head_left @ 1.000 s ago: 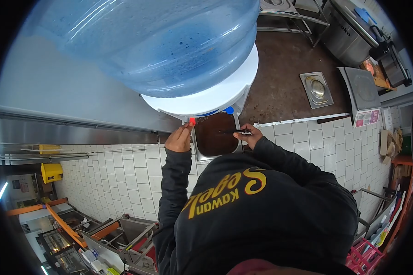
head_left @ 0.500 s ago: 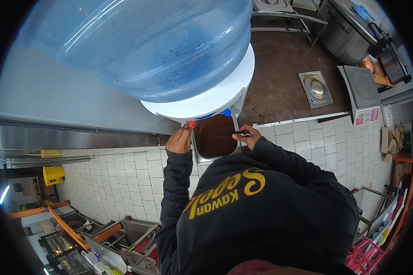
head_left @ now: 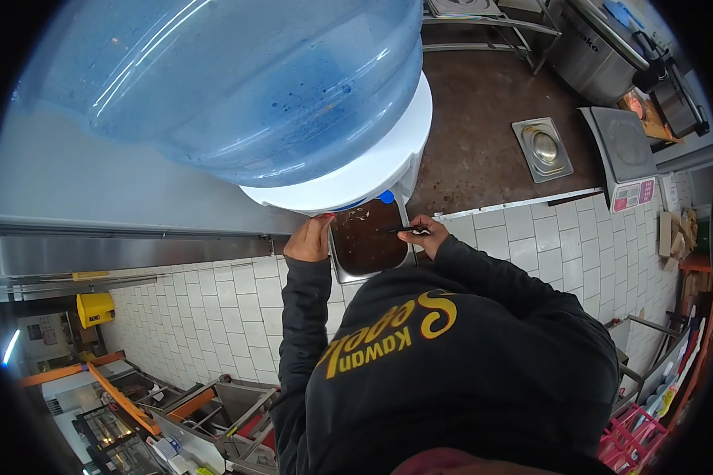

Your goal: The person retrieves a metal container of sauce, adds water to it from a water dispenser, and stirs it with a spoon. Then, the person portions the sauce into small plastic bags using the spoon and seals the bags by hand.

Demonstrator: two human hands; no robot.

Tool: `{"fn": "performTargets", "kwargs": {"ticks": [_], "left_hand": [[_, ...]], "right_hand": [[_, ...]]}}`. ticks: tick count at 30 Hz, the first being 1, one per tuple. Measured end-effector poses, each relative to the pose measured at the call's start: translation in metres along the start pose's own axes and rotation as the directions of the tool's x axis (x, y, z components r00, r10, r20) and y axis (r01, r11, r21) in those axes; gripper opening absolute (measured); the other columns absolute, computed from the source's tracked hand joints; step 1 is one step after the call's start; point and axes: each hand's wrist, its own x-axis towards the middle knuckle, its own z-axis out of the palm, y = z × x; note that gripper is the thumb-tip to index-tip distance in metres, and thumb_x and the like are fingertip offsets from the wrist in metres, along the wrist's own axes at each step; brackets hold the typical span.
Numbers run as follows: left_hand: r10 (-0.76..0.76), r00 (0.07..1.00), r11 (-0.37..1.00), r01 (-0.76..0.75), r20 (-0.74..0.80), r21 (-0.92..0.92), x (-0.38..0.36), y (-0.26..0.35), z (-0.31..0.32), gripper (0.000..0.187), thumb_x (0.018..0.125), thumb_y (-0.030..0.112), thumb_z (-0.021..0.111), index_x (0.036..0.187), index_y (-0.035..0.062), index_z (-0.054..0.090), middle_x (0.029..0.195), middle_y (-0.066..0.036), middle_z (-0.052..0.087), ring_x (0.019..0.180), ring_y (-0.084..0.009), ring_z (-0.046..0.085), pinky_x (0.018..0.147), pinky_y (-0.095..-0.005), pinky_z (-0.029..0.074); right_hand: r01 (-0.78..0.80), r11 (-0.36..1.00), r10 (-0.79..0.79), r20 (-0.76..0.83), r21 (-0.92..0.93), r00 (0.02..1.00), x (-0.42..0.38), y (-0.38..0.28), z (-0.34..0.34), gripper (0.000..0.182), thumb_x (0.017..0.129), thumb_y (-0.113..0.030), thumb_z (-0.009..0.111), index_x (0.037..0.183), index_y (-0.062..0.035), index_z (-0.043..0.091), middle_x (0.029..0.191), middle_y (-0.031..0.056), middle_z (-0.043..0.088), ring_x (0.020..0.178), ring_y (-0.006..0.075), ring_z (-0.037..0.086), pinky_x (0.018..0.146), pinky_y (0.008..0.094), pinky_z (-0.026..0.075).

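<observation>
A big blue water bottle [head_left: 238, 87] stands upside down on a white dispenser [head_left: 364, 170]. My left hand [head_left: 309, 239] presses on the red tap [head_left: 325, 215], which shows only as a sliver under the dispenser's rim. Beside it is the blue tap [head_left: 386, 196]. My right hand [head_left: 428, 235] grips the right rim of a steel pan [head_left: 339, 269] held under the taps, with a thin black utensil [head_left: 400, 229] pinned across the rim. The pan holds dark liquid with some bubbles near the taps.
A brown counter [head_left: 483, 134] carries a small lidded steel container [head_left: 542, 148] and a digital scale [head_left: 630, 154]. A steel shelf edge [head_left: 127, 245] runs at the left. White tiles cover the counter front. Steel racks [head_left: 214, 412] and a red crate [head_left: 634, 443] stand lower in the frame.
The red tap has slipped almost out of sight under the dispenser's rim and my left hand. Bubbles now show in the pan near the taps. Both hands keep their places.
</observation>
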Motion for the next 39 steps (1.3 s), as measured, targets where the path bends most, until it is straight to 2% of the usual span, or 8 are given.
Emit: {"fn": "performTargets", "kwargs": {"ticks": [4, 8, 11, 13, 21, 28, 34, 39], "left_hand": [[-0.018, 0.999, 0.999, 0.016, 0.039, 0.046, -0.002, -0.003, -0.001, 0.008, 0.072, 0.007, 0.063, 0.074, 0.0059, 0.055, 0.063, -0.008, 0.056, 0.053, -0.0248, 0.054, 0.048, -0.0320, 0.043], [-0.022, 1.000, 1.000, 0.022, 0.001, -0.003, 0.000, 0.001, -0.001, 0.008, 0.072, 0.007, 0.063, 0.073, 0.0065, 0.056, 0.063, -0.008, 0.056, 0.054, -0.0244, 0.054, 0.048, -0.0318, 0.043], [-0.034, 0.999, 0.999, 0.034, -0.008, -0.006, -0.001, 0.001, 0.001, 0.007, 0.072, 0.007, 0.064, 0.074, 0.0070, 0.057, 0.064, -0.007, 0.057, 0.054, -0.0242, 0.055, 0.048, -0.0315, 0.043], [-0.034, 0.999, 0.999, 0.034, -0.015, -0.006, -0.002, 0.001, 0.001, 0.007, 0.072, 0.007, 0.064, 0.074, 0.0072, 0.057, 0.064, -0.007, 0.057, 0.055, -0.0241, 0.055, 0.049, -0.0314, 0.043], [-0.088, 0.995, 0.996, 0.089, 0.038, -0.019, -0.002, 0.003, -0.002, 0.011, 0.071, 0.003, 0.064, 0.081, 0.0078, 0.060, 0.073, -0.010, 0.062, 0.063, -0.0244, 0.060, 0.054, -0.0278, 0.046], [-0.054, 0.998, 0.999, 0.054, -0.025, -0.004, -0.003, 0.002, 0.001, 0.009, 0.072, 0.008, 0.064, 0.075, 0.0070, 0.056, 0.066, -0.008, 0.058, 0.056, -0.0247, 0.057, 0.049, -0.0315, 0.044], [-0.123, 0.992, 0.992, 0.123, 0.016, 0.009, -0.002, 0.004, 0.000, 0.011, 0.073, 0.011, 0.064, 0.072, 0.0067, 0.054, 0.066, -0.008, 0.059, 0.056, -0.0253, 0.057, 0.048, -0.0316, 0.044], [-0.266, 0.961, 0.964, 0.266, 0.074, 0.001, -0.001, 0.005, 0.000, 0.016, 0.074, 0.016, 0.065, 0.080, 0.0078, 0.053, 0.071, -0.006, 0.061, 0.060, -0.0241, 0.060, 0.051, -0.0306, 0.046]], "right_hand": [[-0.080, 0.996, 0.080, 0.008, 0.047, 0.997, -0.004, -0.010, 0.000, 0.034, 0.069, -0.032, 0.071, 0.080, -0.0078, 0.050, 0.071, -0.0005, 0.047, 0.069, 0.0101, 0.043, 0.067, 0.0232, 0.037], [-0.017, 1.000, 0.017, -0.011, -0.014, 1.000, 0.000, 0.001, 0.001, 0.034, 0.069, -0.032, 0.071, 0.080, -0.0080, 0.050, 0.071, -0.0007, 0.047, 0.068, 0.0095, 0.043, 0.065, 0.0226, 0.037], [-0.070, 0.998, 0.070, -0.033, -0.002, 0.997, 0.000, 0.002, 0.001, 0.034, 0.068, -0.031, 0.071, 0.083, -0.0046, 0.055, 0.078, 0.0052, 0.055, 0.076, 0.0148, 0.050, 0.071, 0.0264, 0.039], [0.006, 1.000, -0.007, -0.039, -0.028, 0.999, 0.002, 0.006, 0.002, 0.032, 0.069, -0.030, 0.072, 0.079, -0.0084, 0.050, 0.069, -0.0012, 0.047, 0.067, 0.0090, 0.043, 0.064, 0.0225, 0.036], [0.003, 1.000, -0.005, -0.055, -0.029, 0.998, 0.002, 0.006, 0.003, 0.032, 0.069, -0.029, 0.072, 0.077, -0.0078, 0.050, 0.067, -0.0017, 0.046, 0.066, 0.0082, 0.042, 0.062, 0.0218, 0.036], [0.028, 0.999, -0.029, -0.045, -0.021, 0.999, 0.004, 0.012, 0.003, 0.031, 0.070, -0.029, 0.071, 0.076, -0.0079, 0.049, 0.066, -0.0028, 0.046, 0.065, 0.0070, 0.041, 0.062, 0.0204, 0.035], [0.018, 0.999, -0.019, -0.035, -0.026, 0.999, 0.006, 0.015, 0.003, 0.030, 0.070, -0.027, 0.072, 0.076, -0.0083, 0.050, 0.066, -0.0028, 0.046, 0.065, 0.0070, 0.041, 0.063, 0.0206, 0.035], [0.022, 0.999, -0.023, -0.045, -0.029, 0.999, 0.005, 0.014, 0.003, 0.030, 0.069, -0.027, 0.072, 0.076, -0.0083, 0.049, 0.067, -0.0027, 0.046, 0.066, 0.0071, 0.041, 0.063, 0.0208, 0.035]]}}
